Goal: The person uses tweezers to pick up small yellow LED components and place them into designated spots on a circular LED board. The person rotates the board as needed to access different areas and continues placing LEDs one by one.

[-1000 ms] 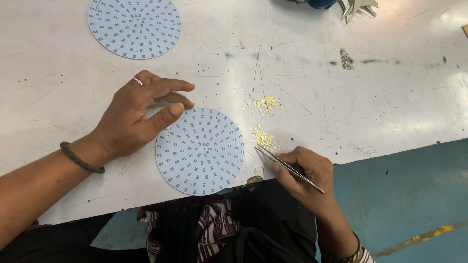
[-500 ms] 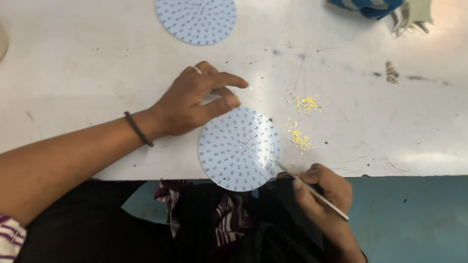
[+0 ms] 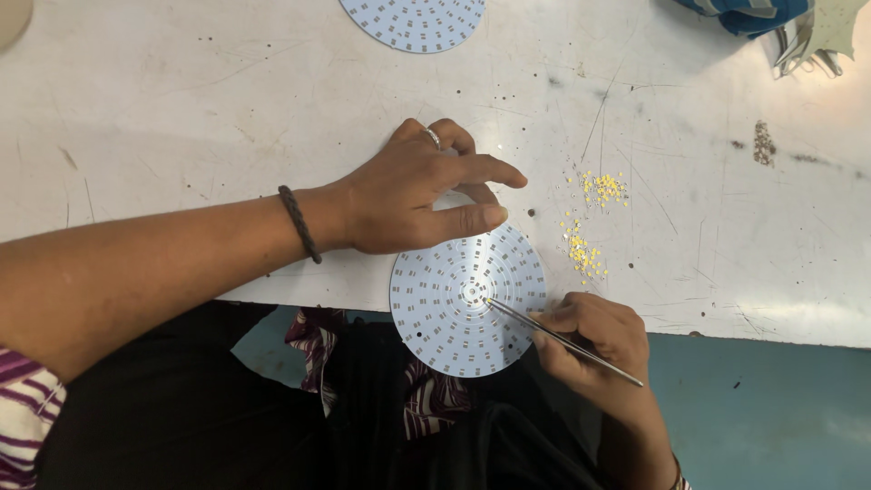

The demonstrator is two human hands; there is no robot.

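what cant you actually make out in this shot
- Head view: whether the tweezers in the right hand grip a part; the tip is too small to tell.
- Upper edge of the round board: covered by the left hand.
- Second round board: cut off by the top edge.
- Yellow bits on the table: too small to identify.

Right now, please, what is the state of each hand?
Left hand: open, fingers pressing the round white board at its top edge.
Right hand: closed on thin metal tweezers, tip on the board.
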